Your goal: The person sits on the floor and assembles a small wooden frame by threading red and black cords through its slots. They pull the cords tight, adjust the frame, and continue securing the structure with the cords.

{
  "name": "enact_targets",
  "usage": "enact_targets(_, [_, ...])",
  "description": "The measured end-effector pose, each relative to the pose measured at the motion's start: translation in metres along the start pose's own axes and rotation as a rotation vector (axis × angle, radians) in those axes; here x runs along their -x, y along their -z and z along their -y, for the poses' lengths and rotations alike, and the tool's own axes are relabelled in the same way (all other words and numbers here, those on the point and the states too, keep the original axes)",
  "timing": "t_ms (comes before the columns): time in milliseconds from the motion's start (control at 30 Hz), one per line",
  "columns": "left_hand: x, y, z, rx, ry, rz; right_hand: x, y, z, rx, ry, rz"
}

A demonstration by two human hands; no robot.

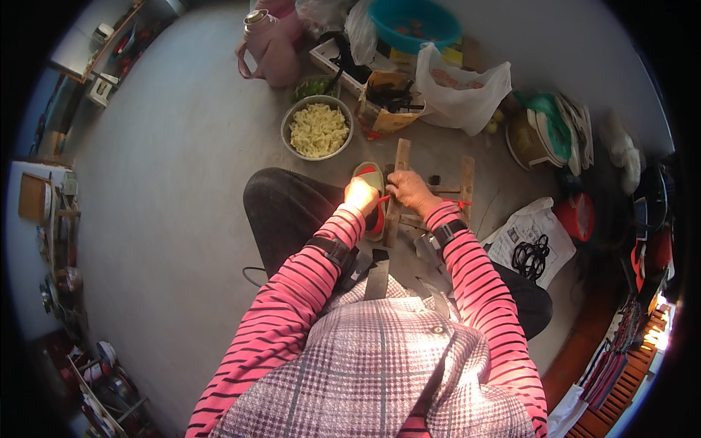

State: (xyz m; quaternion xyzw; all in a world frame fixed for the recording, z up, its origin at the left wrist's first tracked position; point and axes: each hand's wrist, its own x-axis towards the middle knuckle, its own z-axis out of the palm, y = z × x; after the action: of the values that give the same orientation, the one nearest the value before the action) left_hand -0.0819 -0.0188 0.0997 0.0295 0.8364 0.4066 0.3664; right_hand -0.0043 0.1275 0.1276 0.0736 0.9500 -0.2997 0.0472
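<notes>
My two hands are close together over a small wooden frame (pixel 403 155) with several bars, low in front of me. My left hand (pixel 361 196) is closed, with a short bit of red cord (pixel 385 198) showing at its fingers. Beside it, my right hand (pixel 411 188) bends its fingers closed at the frame's left bar; the red cord runs toward it. More red strip shows past my right wrist, by the frame's right bar (pixel 467 175). A sandal (pixel 371 175) with a red lining lies under my left hand. The fingertips are partly hidden.
A metal bowl (pixel 285 131) of pale chopped food stands ahead, near a pink thermos jug (pixel 274 55). Beyond are a paper bag (pixel 376 128), a white plastic bag (pixel 467 95) and a blue basin (pixel 449 33). At right, a black cord coil (pixel 531 257) lies on printed paper (pixel 540 219).
</notes>
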Motion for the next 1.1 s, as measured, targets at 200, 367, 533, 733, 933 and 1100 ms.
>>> enact_targets(200, [0.015, -0.026, 0.005, 0.438, 0.308, 0.112, -0.018, 0.013, 0.004, 0.052, 0.022, 0.137])
enact_targets(367, [0.005, -0.04, 0.012, 0.453, 0.443, 0.104, -0.023, 0.02, 0.011, -0.07, -0.008, 0.203])
enact_targets(533, [-0.005, -0.056, 0.021, 0.697, 0.473, 0.047, -0.024, 0.025, 0.018, -0.095, -0.041, 0.199])
enact_targets(733, [-0.015, -0.066, 0.028, 0.657, 0.311, -0.02, -0.038, 0.03, 0.029, -0.055, 0.018, 0.254])
enact_targets(933, [-0.015, -0.057, 0.025, 0.868, 0.096, -0.122, -0.055, 0.026, 0.029, -0.025, 0.051, 0.293])
enact_targets(1100, [-0.022, -0.055, 0.033, 0.54, 0.143, -0.339, -0.049, 0.027, 0.018, -0.048, 0.014, 0.19])
